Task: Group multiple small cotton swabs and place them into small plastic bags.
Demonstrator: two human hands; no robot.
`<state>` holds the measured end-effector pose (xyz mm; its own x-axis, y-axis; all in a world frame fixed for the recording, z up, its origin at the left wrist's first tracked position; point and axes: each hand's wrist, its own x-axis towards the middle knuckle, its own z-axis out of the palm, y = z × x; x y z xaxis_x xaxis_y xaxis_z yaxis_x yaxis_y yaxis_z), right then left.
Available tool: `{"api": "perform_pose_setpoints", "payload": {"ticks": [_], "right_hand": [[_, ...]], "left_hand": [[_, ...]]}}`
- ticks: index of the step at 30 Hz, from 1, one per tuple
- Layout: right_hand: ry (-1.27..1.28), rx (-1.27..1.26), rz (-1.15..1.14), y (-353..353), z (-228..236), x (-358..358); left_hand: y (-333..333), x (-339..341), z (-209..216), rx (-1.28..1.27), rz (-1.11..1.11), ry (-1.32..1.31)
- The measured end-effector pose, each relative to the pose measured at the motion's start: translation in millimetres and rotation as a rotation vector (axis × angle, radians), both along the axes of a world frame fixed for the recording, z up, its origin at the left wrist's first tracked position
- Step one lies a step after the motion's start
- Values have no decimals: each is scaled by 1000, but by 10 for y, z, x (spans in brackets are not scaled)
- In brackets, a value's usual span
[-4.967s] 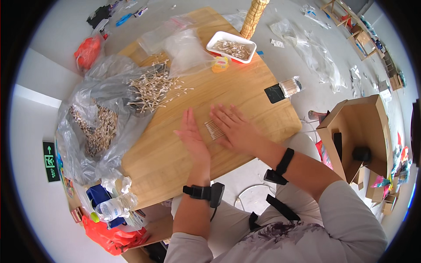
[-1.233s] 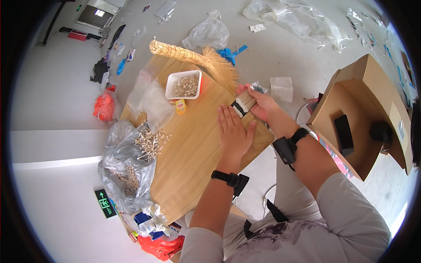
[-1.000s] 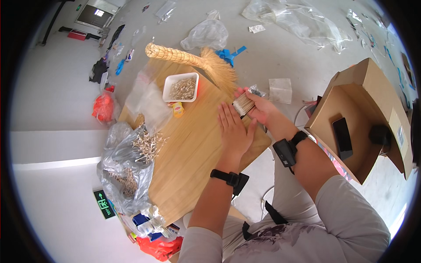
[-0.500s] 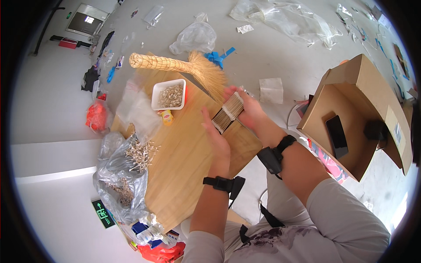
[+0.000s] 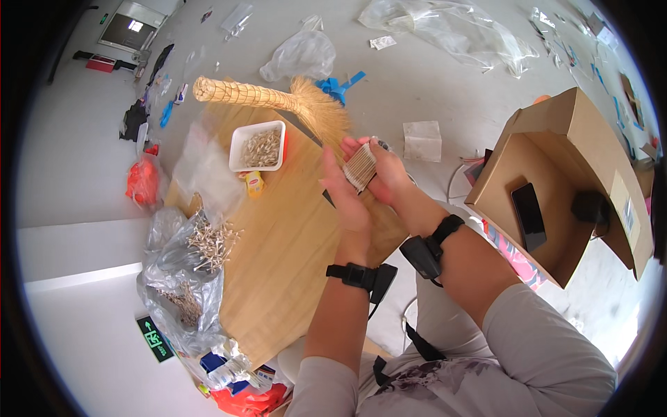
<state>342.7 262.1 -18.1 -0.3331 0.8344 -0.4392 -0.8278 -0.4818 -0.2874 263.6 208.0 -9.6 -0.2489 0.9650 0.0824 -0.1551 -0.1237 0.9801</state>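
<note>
A flat row of cotton swabs [image 5: 360, 169] lies in my right hand [image 5: 390, 170], over the near right corner of the wooden table. The thumb rests along the row's edge, and its other fingers show behind. My left hand [image 5: 345, 198] is held upright beside the row's left side, fingers stretched out; I cannot tell how firmly it touches the swabs. A dark flat piece [image 5: 328, 199] peeks out from under the left hand, mostly hidden. Further off on the table, a white tub [image 5: 234, 154] holds many loose swabs.
A straw broom [image 5: 257, 96] lies across the table's far end. Loose swabs [image 5: 212, 240] spill from a grey plastic bag [image 5: 156, 274] at the left edge. Beside the tub sits a yellow packet [image 5: 255, 185]. A cardboard box [image 5: 497, 156] at right holds a black phone [image 5: 529, 217].
My left hand has moved in against the swabs, covering the second row of swabs that showed on the dark piece. Both hands have come closer together, and the view has shifted slightly.
</note>
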Motion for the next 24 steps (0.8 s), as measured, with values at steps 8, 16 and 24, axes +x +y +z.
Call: {"api": "perform_pose_setpoints", "payload": {"ticks": [8, 16, 24], "right_hand": [[-20, 22, -1, -20, -16, -34], [-541, 110, 163, -140, -19, 105], [-486, 97, 130, -12, -240, 294]], "left_hand": [[4, -51, -3, 41, 54, -201], [-390, -216, 113, -142, 80, 298], [-261, 95, 73, -54, 91, 201]]}}
